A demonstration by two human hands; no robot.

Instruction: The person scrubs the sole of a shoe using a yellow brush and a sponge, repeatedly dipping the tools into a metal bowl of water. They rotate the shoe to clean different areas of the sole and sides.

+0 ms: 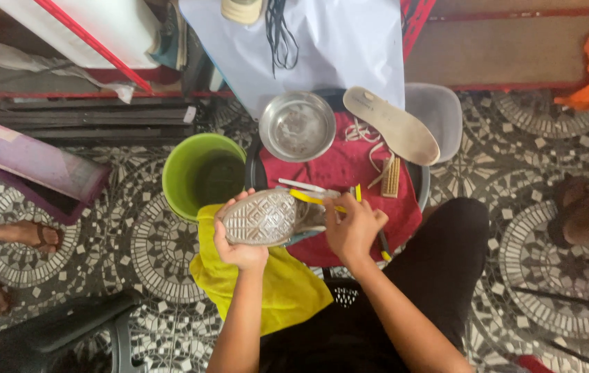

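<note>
My left hand (238,250) grips a shoe (261,217) turned sole up, so its grey patterned tread faces me. My right hand (353,226) is closed on a yellow-handled brush (312,199) whose end lies against the shoe's toe side. Both hands hover over a dark red cloth (350,173) spread on a small table. A yellow cloth (277,287) lies over my lap beneath the shoe.
A green bucket (194,176) stands left of the shoe. A metal bowl (297,126), a beige insole (395,126), white laces (362,131), a small wooden brush (391,177) and a white toothbrush (303,185) lie on the red cloth. Another person's sandalled feet (35,236) are at the left.
</note>
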